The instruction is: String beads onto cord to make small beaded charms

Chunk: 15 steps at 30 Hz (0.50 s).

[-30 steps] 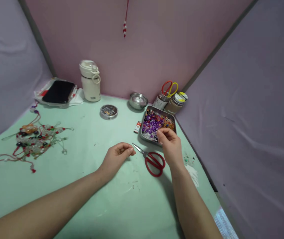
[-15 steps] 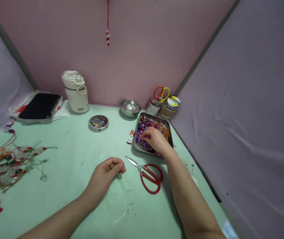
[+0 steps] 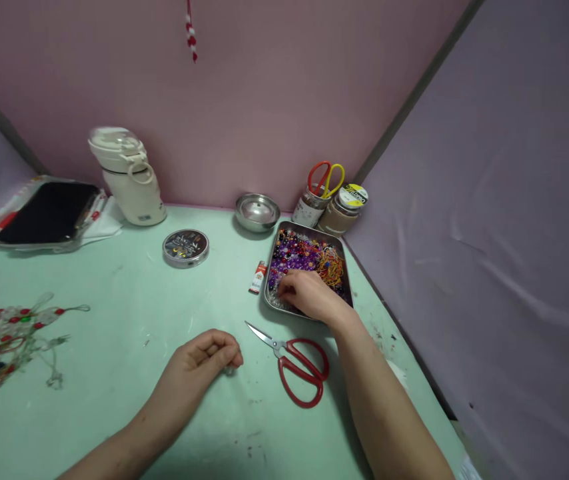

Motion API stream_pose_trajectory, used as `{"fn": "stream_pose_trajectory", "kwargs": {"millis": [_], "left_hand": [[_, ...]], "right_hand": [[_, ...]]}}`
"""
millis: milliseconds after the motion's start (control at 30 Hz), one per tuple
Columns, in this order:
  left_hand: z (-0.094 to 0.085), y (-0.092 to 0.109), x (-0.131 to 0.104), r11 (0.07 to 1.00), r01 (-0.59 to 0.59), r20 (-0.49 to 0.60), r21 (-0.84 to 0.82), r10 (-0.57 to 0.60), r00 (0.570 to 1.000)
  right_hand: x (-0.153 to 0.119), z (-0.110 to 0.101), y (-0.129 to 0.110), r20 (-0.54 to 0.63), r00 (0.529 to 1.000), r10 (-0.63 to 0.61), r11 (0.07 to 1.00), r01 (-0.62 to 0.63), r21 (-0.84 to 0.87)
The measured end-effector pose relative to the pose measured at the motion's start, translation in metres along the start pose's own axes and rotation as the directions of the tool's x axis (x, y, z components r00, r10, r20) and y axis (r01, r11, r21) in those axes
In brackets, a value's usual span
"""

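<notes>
My left hand (image 3: 204,363) rests over the table with thumb and fingers pinched together; a small clear bead (image 3: 229,371) shows just below its fingertips. Inside the metal tray (image 3: 267,308) my right hand (image 3: 304,291) reaches down, fingertips bent into the clear beads (image 3: 277,300) at the near left corner; whatever they grip is hidden. Purple and dark beads (image 3: 289,253) fill the tray's left side, and tangled orange and red cords (image 3: 330,267) lie at its right. Red-handled scissors (image 3: 289,353) lie slightly open between my hands.
A lighter (image 3: 258,277) lies left of the tray. Behind are metal bowls (image 3: 257,213), jars (image 3: 343,210) and a cup with scissors (image 3: 309,205). Further left are a round tin (image 3: 185,248), a white bottle (image 3: 134,190), a black tablet (image 3: 49,212) and beaded strings (image 3: 4,340).
The view has shifted, so most objects on the left sit further left. My right hand has moved slightly nearer in the tray, towards the clear beads. My left hand keeps its pinch.
</notes>
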State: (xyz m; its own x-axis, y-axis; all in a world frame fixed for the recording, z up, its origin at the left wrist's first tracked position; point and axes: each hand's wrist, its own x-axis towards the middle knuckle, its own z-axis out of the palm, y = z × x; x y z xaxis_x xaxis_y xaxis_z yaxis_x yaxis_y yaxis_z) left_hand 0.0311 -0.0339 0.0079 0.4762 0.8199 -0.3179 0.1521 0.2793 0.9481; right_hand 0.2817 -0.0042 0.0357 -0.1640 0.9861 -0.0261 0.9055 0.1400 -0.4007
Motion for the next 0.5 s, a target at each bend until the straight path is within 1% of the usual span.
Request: {"fn": "stream_pose_trajectory", "kwargs": {"millis": [167, 300, 367, 500], "left_hand": [[0.0, 0.0, 0.001, 1.0, 0.011, 0.0, -0.013, -0.011, 1.0], [-0.001, 0.001, 0.001, 1.0, 0.02, 0.01, -0.018, -0.02, 1.0], [-0.001, 0.0, 0.001, 0.999, 0.022, 0.013, -0.024, -0.022, 1.0], [-0.001, -0.001, 0.0, 0.998, 0.017, 0.015, -0.068, -0.016, 1.0]], "right_hand": [[0.002, 0.004, 0.001, 0.045, 0.999, 0.018, 1.0, -0.017, -0.017], [0.001, -0.002, 0.0, 0.071, 0.997, 0.034, 0.999, -0.033, -0.028], [-0.002, -0.008, 0.0, 0.038, 0.998, 0.049, 0.999, -0.049, -0.009], [-0.006, -0.019, -0.007, -0.092, 0.994, 0.061, 0.997, -0.057, 0.042]]}}
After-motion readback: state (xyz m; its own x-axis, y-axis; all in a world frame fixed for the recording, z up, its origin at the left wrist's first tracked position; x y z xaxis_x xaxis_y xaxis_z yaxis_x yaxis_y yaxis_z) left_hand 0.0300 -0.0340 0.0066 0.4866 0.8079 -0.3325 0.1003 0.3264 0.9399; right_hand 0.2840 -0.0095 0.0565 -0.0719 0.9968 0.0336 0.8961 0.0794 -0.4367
